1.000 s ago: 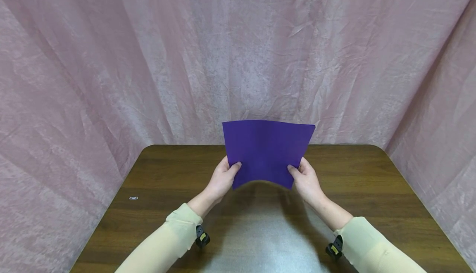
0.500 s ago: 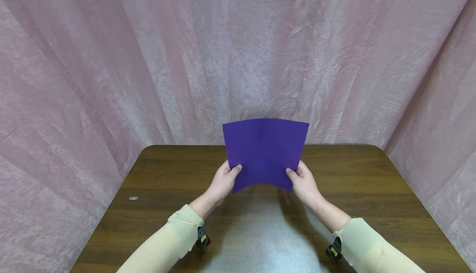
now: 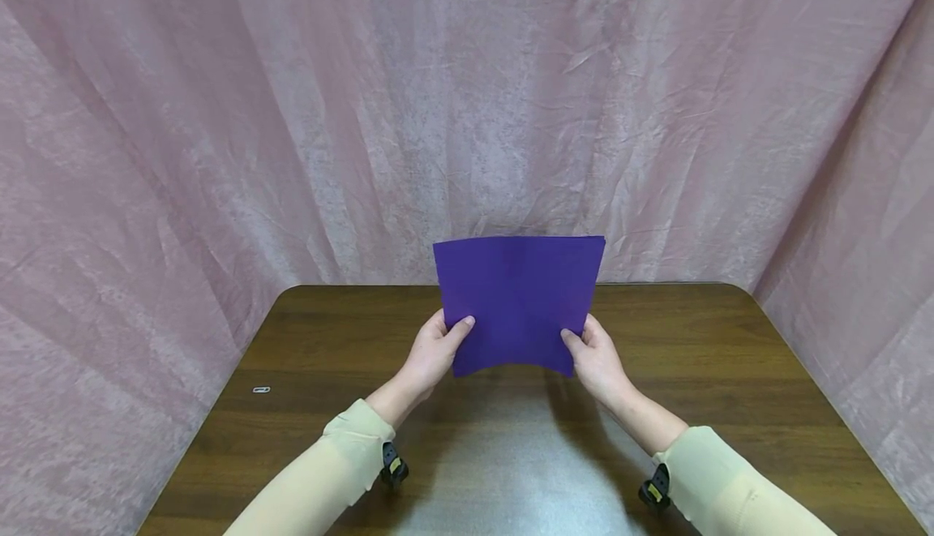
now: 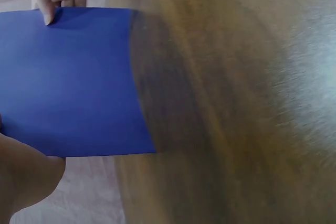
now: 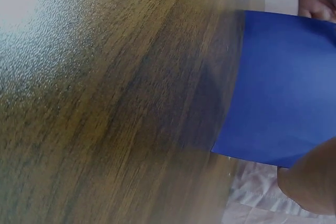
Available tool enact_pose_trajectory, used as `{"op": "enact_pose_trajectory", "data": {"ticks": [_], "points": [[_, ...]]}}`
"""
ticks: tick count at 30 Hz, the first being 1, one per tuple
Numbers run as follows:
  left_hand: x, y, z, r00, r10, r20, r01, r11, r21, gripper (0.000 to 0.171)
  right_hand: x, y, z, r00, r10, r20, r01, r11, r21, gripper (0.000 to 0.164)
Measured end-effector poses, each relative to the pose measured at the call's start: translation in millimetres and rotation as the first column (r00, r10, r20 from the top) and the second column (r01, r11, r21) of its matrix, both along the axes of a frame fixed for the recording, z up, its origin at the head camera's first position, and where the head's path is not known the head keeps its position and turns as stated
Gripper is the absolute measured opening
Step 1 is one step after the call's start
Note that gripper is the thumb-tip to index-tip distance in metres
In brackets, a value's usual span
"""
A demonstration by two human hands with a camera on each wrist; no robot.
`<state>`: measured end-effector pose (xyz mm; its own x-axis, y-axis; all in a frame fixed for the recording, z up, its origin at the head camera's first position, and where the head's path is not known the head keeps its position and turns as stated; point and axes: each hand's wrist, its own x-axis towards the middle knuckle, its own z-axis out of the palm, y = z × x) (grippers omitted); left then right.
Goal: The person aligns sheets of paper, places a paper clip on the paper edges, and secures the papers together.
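Observation:
A purple sheet of paper (image 3: 520, 301) is held up above the far half of the table, bowed a little so its lower edge arches. My left hand (image 3: 429, 353) pinches its left edge low down, thumb on the near face and fingers mostly hidden behind. At the opposite edge, my right hand (image 3: 600, 362) grips it the same way. The paper (image 4: 73, 82) looks blue in the left wrist view, spanning between both hands. In the right wrist view the paper (image 5: 283, 87) shows its near corner beside my right hand (image 5: 312, 182).
A small paper clip (image 3: 261, 389) lies on the left part of the brown wooden table (image 3: 730, 390). Behind the table's far edge hangs a pink curtain (image 3: 467, 114), which continues along both sides. Light glares off the tabletop near the front.
The paper's upper right corner has moved inward to the left, and its bend has shifted slightly. Both hands keep their grip and have moved only a little.

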<state>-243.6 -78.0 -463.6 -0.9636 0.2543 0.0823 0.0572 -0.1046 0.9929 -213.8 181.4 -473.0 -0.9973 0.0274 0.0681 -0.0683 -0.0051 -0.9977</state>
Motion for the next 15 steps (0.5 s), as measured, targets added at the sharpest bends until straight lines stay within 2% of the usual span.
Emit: {"op": "enact_pose_trajectory", "data": {"ticks": [4,10,15], "points": [[-1.3,0,6.3,0.999,0.010,-0.033,-0.009,0.999,0.042,0.032,1.0,-1,1.2,1.000,-0.010,-0.005,0.010,1.000,0.007,0.030],[0.3,0,8.8,0.999,-0.005,-0.045,0.006,0.999,0.038,0.031,1.2,0,6.6,1.000,0.000,0.012,0.000,1.000,-0.002,0.029],[1.0,1,8.4,0.999,-0.015,-0.053,0.017,0.998,0.054,0.029,-4.4,4,27.9,0.999,-0.017,-0.031,0.019,0.998,0.053,0.029]]}}
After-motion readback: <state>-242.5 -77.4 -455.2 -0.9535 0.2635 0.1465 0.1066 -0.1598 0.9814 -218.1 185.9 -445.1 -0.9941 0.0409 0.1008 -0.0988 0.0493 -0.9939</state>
